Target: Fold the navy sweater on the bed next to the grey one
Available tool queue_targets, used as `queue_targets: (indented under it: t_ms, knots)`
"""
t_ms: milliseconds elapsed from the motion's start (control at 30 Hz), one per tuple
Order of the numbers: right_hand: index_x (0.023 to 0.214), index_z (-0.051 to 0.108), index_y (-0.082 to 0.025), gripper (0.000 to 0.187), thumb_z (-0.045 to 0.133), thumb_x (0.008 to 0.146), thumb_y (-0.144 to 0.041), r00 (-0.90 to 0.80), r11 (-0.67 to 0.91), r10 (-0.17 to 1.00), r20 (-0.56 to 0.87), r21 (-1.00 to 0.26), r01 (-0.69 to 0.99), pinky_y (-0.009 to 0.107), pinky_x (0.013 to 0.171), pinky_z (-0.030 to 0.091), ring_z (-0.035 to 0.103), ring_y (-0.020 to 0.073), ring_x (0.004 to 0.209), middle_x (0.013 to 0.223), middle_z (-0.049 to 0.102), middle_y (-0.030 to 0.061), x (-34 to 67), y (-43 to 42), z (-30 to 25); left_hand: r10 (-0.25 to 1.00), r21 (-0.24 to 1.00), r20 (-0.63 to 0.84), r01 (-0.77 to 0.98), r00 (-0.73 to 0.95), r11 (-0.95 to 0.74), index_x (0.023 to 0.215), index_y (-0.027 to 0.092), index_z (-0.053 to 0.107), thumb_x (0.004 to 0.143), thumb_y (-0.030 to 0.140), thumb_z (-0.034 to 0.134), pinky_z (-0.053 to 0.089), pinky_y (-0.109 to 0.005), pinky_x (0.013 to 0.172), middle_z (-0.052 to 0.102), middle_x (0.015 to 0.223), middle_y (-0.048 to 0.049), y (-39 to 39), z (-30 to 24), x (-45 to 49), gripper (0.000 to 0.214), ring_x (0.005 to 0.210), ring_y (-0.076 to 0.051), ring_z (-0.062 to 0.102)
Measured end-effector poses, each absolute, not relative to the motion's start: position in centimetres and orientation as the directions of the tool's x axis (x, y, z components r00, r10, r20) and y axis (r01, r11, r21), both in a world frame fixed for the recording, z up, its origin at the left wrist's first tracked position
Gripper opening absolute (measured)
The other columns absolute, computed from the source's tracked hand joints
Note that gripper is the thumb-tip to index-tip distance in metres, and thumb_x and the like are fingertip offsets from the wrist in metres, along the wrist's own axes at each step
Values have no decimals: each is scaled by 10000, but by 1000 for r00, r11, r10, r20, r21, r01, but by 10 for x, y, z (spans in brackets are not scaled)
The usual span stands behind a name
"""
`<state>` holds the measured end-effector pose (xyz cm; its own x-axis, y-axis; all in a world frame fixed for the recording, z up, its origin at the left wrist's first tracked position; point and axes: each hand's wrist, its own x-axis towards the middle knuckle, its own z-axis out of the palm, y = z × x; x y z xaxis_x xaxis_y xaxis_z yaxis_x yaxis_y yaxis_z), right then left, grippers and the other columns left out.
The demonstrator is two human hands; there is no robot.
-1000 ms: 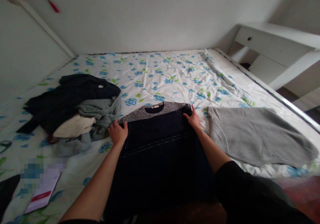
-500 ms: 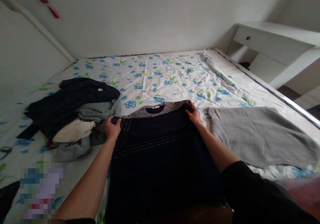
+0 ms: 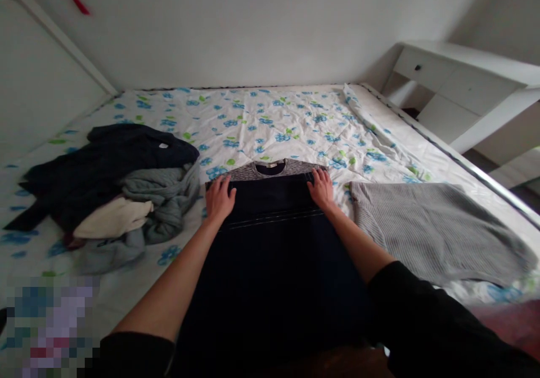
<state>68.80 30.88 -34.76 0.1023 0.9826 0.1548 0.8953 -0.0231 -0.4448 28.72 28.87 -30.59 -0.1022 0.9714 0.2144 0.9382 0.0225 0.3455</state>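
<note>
A dark navy sweater point(image 3: 270, 254) with a grey speckled collar and shoulder band is spread on the bed in front of me, its neckline away from me. My left hand point(image 3: 221, 198) lies on its upper left corner, fingers stretched out over the cloth. On the upper right corner rests my right hand point(image 3: 321, 188), also with fingers spread flat. Both hands touch the fabric without gripping it. The sweater's lower end fades into shadow near my body.
A folded grey ribbed sweater point(image 3: 434, 229) lies to the right. On the left is a heap with a dark garment point(image 3: 113, 156), a grey-green knit point(image 3: 169, 192) and a cream cloth point(image 3: 113, 219). The floral sheet point(image 3: 270, 105) reaches the wall. A white desk point(image 3: 455, 80) stands at right.
Both hands have let go of the sweater's top corners and now lie flat on them. The left hand moved right and slightly up. The sweater's upper part sits lower against the bed.
</note>
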Motion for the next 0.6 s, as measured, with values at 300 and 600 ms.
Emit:
queue_targets:
  t_ms: [300, 600]
  knots:
    - [1900, 377, -366, 751, 489, 1213, -648, -202, 179, 979, -29, -353, 918, 666, 1496, 72, 135, 391, 1856, 1985, 267, 23, 650, 298, -365, 999, 194, 29, 980, 42, -47, 1880, 286, 453, 1196, 553, 395, 179, -648, 1496, 315, 1974, -77, 269, -347, 292, 736, 1848, -396, 231]
    - [1904, 377, -339, 757, 433, 1218, -655, -22, 17, 1000, -9, -359, 933, 652, 1498, 70, 116, 389, 1856, 1997, 227, 27, 693, 317, -381, 984, 324, 17, 932, -180, 164, 1903, 218, 391, 1187, 512, 367, 162, -693, 1491, 286, 1982, -123, 283, -358, 228, 774, 1851, -421, 195]
